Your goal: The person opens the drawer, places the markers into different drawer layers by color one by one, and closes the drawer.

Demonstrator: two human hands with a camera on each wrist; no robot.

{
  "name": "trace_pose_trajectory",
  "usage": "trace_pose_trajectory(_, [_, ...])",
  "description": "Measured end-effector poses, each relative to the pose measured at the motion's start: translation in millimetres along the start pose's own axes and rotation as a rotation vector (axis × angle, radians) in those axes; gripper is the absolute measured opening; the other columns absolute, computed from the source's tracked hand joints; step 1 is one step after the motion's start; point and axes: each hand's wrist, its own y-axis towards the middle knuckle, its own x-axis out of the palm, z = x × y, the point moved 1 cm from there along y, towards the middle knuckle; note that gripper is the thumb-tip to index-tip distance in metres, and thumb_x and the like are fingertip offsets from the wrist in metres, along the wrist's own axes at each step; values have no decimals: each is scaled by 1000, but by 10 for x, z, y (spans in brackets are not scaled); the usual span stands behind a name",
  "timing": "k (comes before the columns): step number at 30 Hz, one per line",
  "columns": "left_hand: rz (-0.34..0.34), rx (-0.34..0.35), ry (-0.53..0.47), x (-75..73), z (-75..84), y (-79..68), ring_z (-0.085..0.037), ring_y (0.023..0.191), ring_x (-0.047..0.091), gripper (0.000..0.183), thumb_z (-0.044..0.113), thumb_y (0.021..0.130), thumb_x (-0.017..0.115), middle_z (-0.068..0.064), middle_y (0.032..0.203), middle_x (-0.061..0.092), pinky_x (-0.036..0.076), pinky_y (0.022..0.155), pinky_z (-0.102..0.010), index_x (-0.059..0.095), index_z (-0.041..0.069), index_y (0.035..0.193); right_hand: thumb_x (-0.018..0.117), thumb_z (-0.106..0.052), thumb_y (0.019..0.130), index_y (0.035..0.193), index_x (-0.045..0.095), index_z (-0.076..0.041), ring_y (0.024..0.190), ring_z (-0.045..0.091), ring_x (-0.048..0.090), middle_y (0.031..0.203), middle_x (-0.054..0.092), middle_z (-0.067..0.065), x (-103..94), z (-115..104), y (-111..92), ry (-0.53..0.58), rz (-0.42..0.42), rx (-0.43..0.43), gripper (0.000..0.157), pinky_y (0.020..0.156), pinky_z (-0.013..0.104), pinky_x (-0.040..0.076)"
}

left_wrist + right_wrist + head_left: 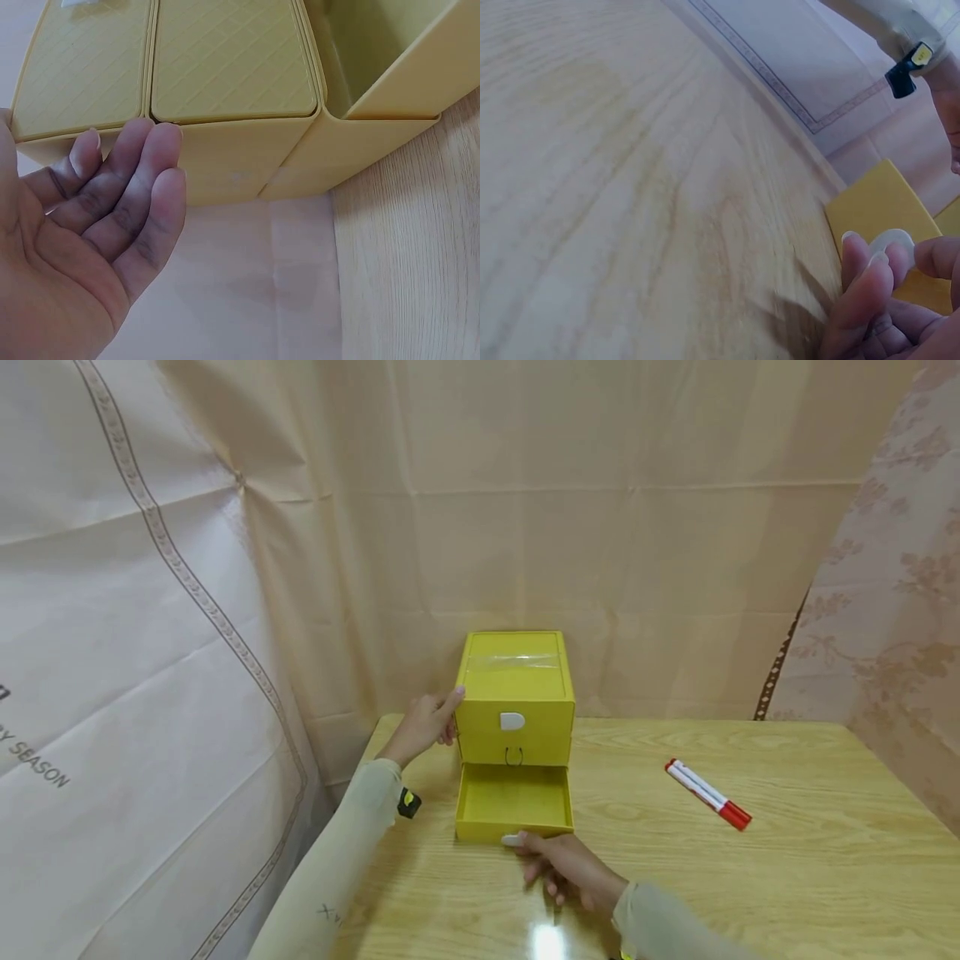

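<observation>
A yellow drawer box (514, 681) stands on the wooden table, its bottom drawer (514, 797) pulled out and nothing visible inside. My right hand (573, 864) pinches the white pull tab (892, 239) on that drawer's front between thumb and fingers. On the box's left side is my left hand (426, 722), thumb at the front upper edge. In the left wrist view its fingers (154, 214) lie loosely bent along the side wall, gripping nothing. Another white tab (512, 721) sits on the shut top drawer front.
Two red-capped white markers (707, 793) lie side by side on the table (810, 860), right of the box. Behind the table hangs a beige cloth (637, 568). A white printed cloth (150, 693) hangs at the left.
</observation>
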Motion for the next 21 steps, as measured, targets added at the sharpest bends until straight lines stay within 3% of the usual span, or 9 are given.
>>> trace_pose_trajectory(7, [4, 1, -2, 7, -6, 3, -35, 69, 68, 80, 78, 96, 40, -15, 75, 68, 58, 71, -48, 67, 5, 79, 65, -56, 97, 125, 68, -3, 45, 4, 44, 79, 71, 2, 47, 17, -54, -18, 2, 16, 61, 42, 20, 38])
trace_pose_trajectory(11, [4, 5, 8, 4, -2, 5, -32, 68, 68, 80, 79, 96, 39, -15, 75, 68, 58, 68, -43, 68, 6, 79, 63, -57, 97, 127, 68, -2, 44, 3, 44, 80, 72, 2, 40, 9, -65, -24, -10, 10, 62, 43, 19, 37])
trace_pose_trajectory(21, [2, -3, -7, 2, -5, -4, -30, 67, 68, 78, 78, 96, 40, -13, 75, 68, 58, 67, -42, 68, 6, 81, 61, -52, 101, 119, 68, 2, 45, 2, 43, 82, 71, 4, -45, 15, -121, -30, -109, -14, 58, 42, 17, 38])
